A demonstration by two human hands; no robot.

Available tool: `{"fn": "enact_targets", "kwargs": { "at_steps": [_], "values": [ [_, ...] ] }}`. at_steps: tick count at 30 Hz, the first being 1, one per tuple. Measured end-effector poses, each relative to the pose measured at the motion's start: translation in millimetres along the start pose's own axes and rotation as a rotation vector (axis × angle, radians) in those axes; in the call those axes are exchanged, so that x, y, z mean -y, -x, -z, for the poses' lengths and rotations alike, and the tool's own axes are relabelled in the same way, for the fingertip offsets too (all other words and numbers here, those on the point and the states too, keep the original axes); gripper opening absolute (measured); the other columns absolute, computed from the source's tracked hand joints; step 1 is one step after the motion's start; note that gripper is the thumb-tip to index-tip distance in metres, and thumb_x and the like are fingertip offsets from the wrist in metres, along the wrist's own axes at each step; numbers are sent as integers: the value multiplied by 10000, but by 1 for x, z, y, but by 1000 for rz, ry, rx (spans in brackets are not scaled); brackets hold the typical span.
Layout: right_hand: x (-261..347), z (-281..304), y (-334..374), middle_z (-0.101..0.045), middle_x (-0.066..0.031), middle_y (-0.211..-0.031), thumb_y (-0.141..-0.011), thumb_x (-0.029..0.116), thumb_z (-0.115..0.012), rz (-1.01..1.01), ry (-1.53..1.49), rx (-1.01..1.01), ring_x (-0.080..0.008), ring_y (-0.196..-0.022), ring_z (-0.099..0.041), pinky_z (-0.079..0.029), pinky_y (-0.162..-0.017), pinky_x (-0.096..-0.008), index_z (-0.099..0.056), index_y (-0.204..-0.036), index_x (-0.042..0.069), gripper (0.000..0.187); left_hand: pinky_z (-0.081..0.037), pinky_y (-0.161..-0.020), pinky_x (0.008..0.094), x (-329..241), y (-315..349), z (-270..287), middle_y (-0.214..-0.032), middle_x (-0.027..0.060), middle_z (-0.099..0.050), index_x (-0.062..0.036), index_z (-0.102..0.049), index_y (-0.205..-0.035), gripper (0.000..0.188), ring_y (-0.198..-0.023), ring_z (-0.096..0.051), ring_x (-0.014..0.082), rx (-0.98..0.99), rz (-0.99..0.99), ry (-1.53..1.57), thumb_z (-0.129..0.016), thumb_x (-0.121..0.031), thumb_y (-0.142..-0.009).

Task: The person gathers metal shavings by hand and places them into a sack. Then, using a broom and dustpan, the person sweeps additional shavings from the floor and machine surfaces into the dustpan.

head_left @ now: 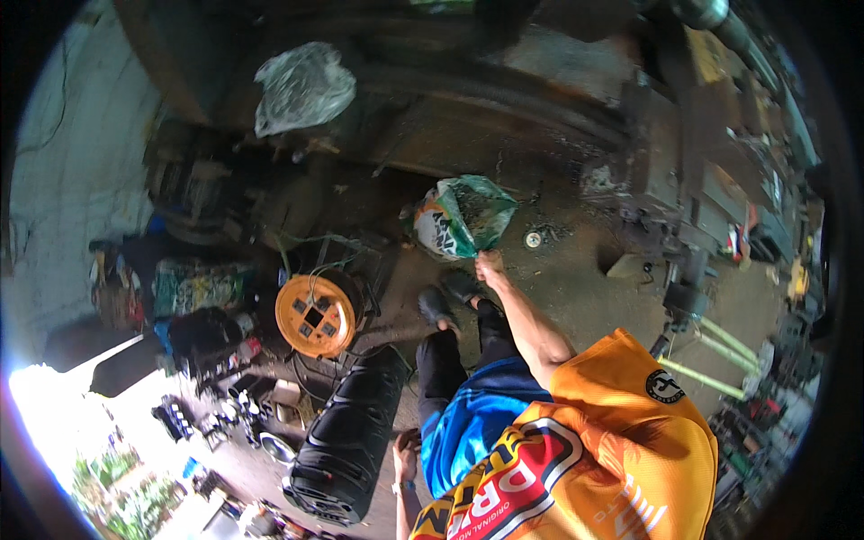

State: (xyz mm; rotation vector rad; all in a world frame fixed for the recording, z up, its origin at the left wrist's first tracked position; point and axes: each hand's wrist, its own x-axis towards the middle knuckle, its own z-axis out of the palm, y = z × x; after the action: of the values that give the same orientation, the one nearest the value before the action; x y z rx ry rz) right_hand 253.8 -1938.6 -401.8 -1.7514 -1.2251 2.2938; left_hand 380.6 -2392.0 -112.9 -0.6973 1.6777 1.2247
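Observation:
My right hand (489,265) is closed on the near rim of a green and white plastic sack (441,225), which stands on the dark floor ahead of my feet. The sack's mouth gapes, and its contents are too dark to make out. My left hand (406,457) hangs low by my left leg, beside a long black speaker (346,436). It appears to hold nothing, its fingers loosely apart and partly in shadow.
An orange cable reel (315,315) with sockets stands left of my feet. A crumpled clear plastic bag (306,87) lies farther off. A small round metal piece (533,239) is right of the sack. Pale yellow-green legs of a stand (720,346) stick out at right.

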Motion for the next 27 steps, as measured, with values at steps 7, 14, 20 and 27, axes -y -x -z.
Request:
{"fn": "enact_targets", "kwargs": {
  "at_steps": [7, 14, 20, 27],
  "values": [
    [31, -41, 95, -394, 33, -486, -974, 208, -513, 20, -161, -42, -100, -347, -377, -256, -316, -280, -409, -617, 141, 378, -539, -627, 302, -115, -120, 60, -941, 105, -682, -15, -591, -1156, 273, -745, -661, 189, 125, -49, -181, -561, -189, -948],
    [-3, 0, 203, -537, -147, -559, -932, 210, -529, 351, 600, -309, -297, -496, -557, -421, -448, -406, -553, -691, 35, 299, -445, -433, 262, -269, -235, -40, -727, 45, -620, -64, -617, -876, 413, -533, -574, 133, 418, -93, -587, -567, -470, -932],
    [-20, 19, 295, -564, -155, -582, -895, 192, -537, 281, 343, -526, -291, -522, -526, -392, -506, -435, -621, -727, 25, 251, -451, -462, 256, -304, -222, -253, -723, 74, -616, 32, -546, -1114, 886, -554, -584, 146, 628, 68, -998, -505, -793, -792],
    [-75, 105, 440, -420, 27, -516, -869, 221, -629, 189, -401, -791, -93, -450, -381, -278, -424, -315, -586, -638, 36, 299, -321, -348, 243, -144, -173, -350, -615, 52, -503, -26, -528, -998, 382, -403, -392, 124, 734, 64, -1272, -555, -403, -944]
  ]
}}
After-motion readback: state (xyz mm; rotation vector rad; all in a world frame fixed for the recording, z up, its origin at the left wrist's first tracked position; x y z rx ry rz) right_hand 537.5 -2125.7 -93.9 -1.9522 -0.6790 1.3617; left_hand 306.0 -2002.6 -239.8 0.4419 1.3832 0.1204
